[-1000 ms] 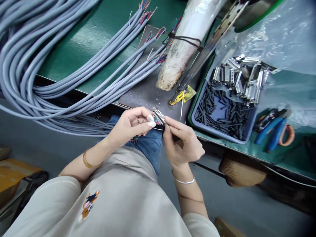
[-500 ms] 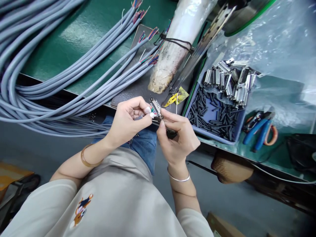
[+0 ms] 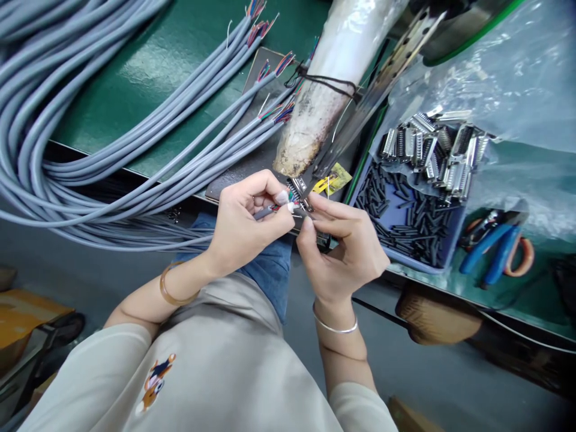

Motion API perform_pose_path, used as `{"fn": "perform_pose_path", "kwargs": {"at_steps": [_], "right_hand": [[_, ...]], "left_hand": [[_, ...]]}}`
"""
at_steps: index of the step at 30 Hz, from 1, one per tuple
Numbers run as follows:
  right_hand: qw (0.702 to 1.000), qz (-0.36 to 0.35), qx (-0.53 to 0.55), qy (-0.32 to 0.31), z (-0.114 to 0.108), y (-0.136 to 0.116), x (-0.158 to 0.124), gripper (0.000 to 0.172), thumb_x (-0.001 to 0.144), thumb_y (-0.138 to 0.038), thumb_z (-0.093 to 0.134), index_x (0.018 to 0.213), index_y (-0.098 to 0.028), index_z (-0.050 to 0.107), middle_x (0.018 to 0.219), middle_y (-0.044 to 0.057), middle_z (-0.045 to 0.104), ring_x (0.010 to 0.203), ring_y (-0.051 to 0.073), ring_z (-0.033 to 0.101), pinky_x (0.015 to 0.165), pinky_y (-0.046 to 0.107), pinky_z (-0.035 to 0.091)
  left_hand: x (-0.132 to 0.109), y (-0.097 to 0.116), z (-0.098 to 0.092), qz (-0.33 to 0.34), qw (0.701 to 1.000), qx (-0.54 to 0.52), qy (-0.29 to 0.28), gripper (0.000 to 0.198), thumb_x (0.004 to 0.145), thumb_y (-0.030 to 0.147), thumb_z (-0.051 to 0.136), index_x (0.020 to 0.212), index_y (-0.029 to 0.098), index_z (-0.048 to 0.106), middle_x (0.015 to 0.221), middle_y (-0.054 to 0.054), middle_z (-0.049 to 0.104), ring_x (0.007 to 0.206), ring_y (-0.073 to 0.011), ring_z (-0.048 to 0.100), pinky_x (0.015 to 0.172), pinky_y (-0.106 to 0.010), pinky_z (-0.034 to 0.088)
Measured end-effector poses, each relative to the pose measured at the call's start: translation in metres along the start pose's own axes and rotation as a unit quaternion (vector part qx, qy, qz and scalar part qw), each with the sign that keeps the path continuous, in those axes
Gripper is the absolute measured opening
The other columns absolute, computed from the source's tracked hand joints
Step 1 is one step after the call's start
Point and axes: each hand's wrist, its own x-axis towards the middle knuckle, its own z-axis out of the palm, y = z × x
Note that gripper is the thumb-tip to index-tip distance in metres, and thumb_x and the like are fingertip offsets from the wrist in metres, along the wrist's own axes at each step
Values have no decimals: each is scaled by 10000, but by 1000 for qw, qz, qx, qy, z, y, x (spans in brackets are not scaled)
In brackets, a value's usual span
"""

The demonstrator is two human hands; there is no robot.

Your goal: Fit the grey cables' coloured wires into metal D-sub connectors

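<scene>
My left hand (image 3: pixel 245 219) pinches the end of a grey cable (image 3: pixel 263 212) between thumb and fingers. Thin coloured wires (image 3: pixel 291 196) fan out from it toward a small metal multi-pin connector (image 3: pixel 297 186). That connector is gripped at its near end by the thumb and fingertips of my right hand (image 3: pixel 344 240). Right above it is the dark tip of a soldering iron (image 3: pixel 382 75), slanting down from the upper right; whether they touch I cannot tell. My fingers hide part of the wire ends.
A bundle of grey cables (image 3: pixel 148 132) crosses the green bench from the left. A plastic-wrapped roll (image 3: pixel 330 78) stands beside the iron. On the right, a blue tray (image 3: pixel 418 264) holds black sleeves (image 3: pixel 423 240) and several connectors (image 3: pixel 454 156), near blue-handled pliers (image 3: pixel 490 249).
The connector and cable end, held in both hands, have moved up and right, so the connector is now beneath the iron's tip. The whole view has shifted slightly.
</scene>
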Motion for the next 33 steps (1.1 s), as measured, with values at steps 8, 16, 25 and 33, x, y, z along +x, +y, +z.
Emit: {"fn": "perform_pose_path", "kwargs": {"at_steps": [8,16,25,33], "right_hand": [[1000,-5,-13,-15,-3,-1,0,173,863,-100,705,867,-242,607,1115,35,792,914,188,782,763,318,669],[1000,2,-12,-7,-2,-1,-5,206,849,-68,721,886,-232,600,1056,35,799,895,173,779,762,307,649],[1000,2,-15,-8,-2,-2,-4,205,845,-75,740,891,-229,612,1045,24,799,898,172,777,778,314,636],[1000,0,-18,-2,-1,0,0,198,832,-73,754,899,-219,638,1039,30,802,906,173,775,791,302,633]], "left_hand": [[4,4,-4,-67,997,-23,-27,187,688,117,755,658,163,576,681,22,602,589,-53,517,530,-166,437],[-2,-1,-7,-85,995,-43,-41,243,693,166,835,686,154,593,699,20,606,602,-51,507,547,-162,424],[-5,1,-5,-40,999,-1,-28,237,752,157,782,685,169,556,687,28,566,586,-55,474,530,-176,410],[-3,0,-3,-28,999,7,-25,215,740,134,766,678,171,563,694,21,570,600,-61,492,544,-184,424]]}}
